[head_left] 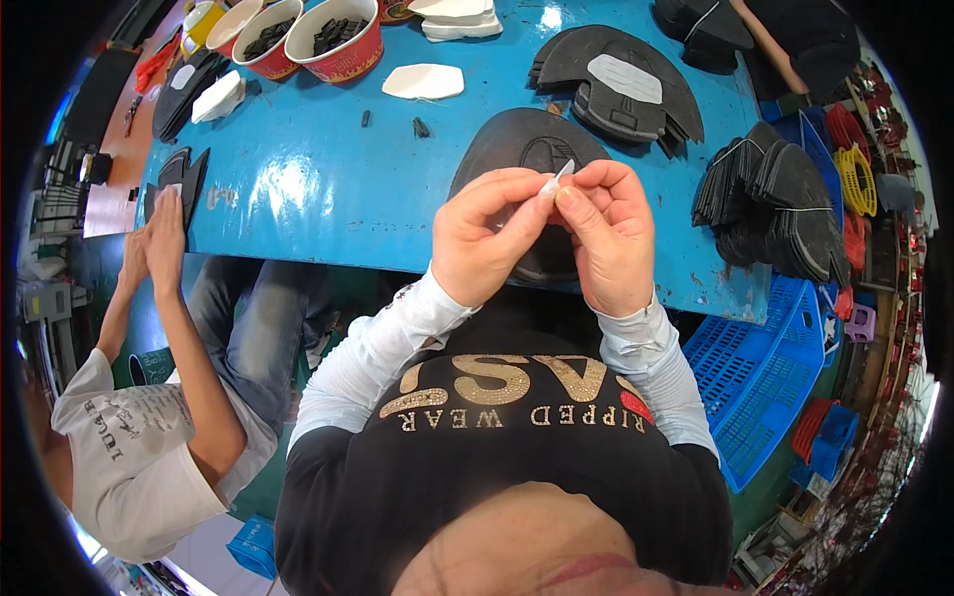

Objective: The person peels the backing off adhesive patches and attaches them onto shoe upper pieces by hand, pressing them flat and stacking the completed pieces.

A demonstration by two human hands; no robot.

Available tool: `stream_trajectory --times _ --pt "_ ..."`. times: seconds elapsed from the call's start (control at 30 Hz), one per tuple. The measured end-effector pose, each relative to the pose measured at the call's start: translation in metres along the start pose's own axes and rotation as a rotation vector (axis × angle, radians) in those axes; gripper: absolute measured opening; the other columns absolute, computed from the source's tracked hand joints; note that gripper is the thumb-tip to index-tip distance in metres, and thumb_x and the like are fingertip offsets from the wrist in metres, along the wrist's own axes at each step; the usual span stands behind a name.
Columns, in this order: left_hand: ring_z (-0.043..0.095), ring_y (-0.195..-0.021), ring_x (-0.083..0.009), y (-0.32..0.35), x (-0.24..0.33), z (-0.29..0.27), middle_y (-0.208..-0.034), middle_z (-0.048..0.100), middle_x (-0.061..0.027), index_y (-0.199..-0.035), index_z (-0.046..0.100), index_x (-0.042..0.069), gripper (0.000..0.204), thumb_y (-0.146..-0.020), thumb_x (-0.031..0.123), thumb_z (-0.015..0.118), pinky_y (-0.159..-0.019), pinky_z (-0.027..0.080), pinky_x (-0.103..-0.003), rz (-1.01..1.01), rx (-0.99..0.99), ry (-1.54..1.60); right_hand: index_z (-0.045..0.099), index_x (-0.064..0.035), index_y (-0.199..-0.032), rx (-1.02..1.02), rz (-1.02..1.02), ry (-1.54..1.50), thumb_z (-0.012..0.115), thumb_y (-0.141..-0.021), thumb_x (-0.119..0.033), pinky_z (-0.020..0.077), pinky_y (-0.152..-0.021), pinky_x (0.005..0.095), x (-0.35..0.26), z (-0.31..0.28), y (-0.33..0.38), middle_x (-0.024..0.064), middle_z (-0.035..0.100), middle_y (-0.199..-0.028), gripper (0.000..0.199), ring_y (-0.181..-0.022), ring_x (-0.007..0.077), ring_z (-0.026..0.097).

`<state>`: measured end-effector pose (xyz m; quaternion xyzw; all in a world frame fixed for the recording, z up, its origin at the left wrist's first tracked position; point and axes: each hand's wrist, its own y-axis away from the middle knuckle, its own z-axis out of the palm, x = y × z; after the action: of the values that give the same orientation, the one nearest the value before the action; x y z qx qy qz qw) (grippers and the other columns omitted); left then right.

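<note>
My left hand (489, 230) and my right hand (608, 230) meet in front of me, thumbs and forefingers pinched together on a small white piece (565, 170), perhaps paper or film; its kind is too small to tell. A pale tip of it sticks up between the fingertips. Beneath them, at the table's near edge, lies a rounded black sole-shaped piece (497, 139) with a raised pattern, partly hidden by my hands. Two tiny black bits (420, 128) rest on the blue table (298, 149) just beyond it.
Stacked black pieces (686, 94) lie at far right, with tied bundles (775, 199) at the right edge. Tubs of black bits (336, 45) and white pads (424, 81) stand farther back. A co-worker (149, 427) sits left, hands on dark pieces. Blue crates (755, 368) stand low right.
</note>
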<state>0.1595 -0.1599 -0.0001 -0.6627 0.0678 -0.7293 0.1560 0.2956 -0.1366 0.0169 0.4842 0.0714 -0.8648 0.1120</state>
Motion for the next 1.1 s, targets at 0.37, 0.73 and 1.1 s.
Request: stream_trajectory --times 0.37,0.73,1.1 --pt "0.055 -0.074 -0.0051 0.001 -0.003 -0.003 -0.089 0.066 -0.0025 -0.103 0.067 -0.001 0.023 -0.094 0.016 0.056 -0.064 0.043 -0.018 -0.131 -0.008 0.042 0.044 -0.0023 -0.102 -0.018 -0.156 0.177 0.057 -0.089 0.002 0.0512 -0.078 0.0253 0.011 -0.004 0.005 0.0093 0.062 -0.093 0.018 -0.085 0.0142 0.062" --pt "0.052 -0.068 -0.0042 -0.001 -0.001 -0.014 -0.079 0.063 0.0001 -0.1 0.067 -0.002 0.022 -0.093 0.017 0.059 -0.061 0.042 -0.019 -0.315 0.061 0.116 0.062 -0.0099 -0.101 -0.291 -0.847 1.397 0.071 -0.069 -0.004 0.0407 -0.088 0.0391 -0.041 -0.005 -0.014 0.008 0.056 -0.114 0.033 -0.108 0.0246 0.05" --pt "0.055 -0.077 -0.0056 -0.011 -0.022 -0.096 -0.085 0.064 -0.0005 -0.097 0.064 -0.002 0.023 -0.096 0.02 0.056 -0.069 0.044 -0.02 -0.209 0.321 -0.171 0.061 -0.0085 -0.081 -0.35 -0.714 1.16 0.076 -0.068 -0.005 0.0446 -0.08 0.0359 -0.059 -0.013 0.027 0.0057 0.064 -0.097 0.02 -0.101 0.0264 0.056"
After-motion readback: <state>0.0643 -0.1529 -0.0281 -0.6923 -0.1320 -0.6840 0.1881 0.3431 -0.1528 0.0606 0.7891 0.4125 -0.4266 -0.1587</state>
